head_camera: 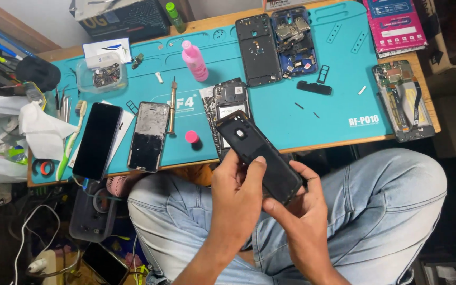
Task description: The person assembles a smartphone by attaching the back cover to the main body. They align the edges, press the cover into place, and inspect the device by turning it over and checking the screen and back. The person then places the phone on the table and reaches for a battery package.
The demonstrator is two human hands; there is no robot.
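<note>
Both hands grip black phone back cover (258, 155) above lap, just off teal mat (339, 95) edge. Left hand (237, 198) fingers clamped along its side, right hand (303, 208) pinching lower end. Opened phone (229, 105) on mat behind.

Head view. Both hands over lap, holding black phone back cover (258, 155), tilted, camera cutout toward far-left end. Left hand (237, 198) grips its near-left edge, thumb on the surface; right hand (301, 206) supports the near-right end from below. Bench (339, 142) w/ teal mat (339, 95) beyond knees. On mat: opened phone w/ board exposed (229, 113) just behind cover; two phones face-up at left, one black (97, 140), one w/ worn screen (149, 136); pink bottle (195, 60); pink cap (191, 136); screwdriver (172, 105). Far side: black frame (258, 49) beside stripped phone w/ blue board (294, 39). Another opened phone (403, 100) at right bench edge. Clear tub of parts (101, 75) far left.
</note>
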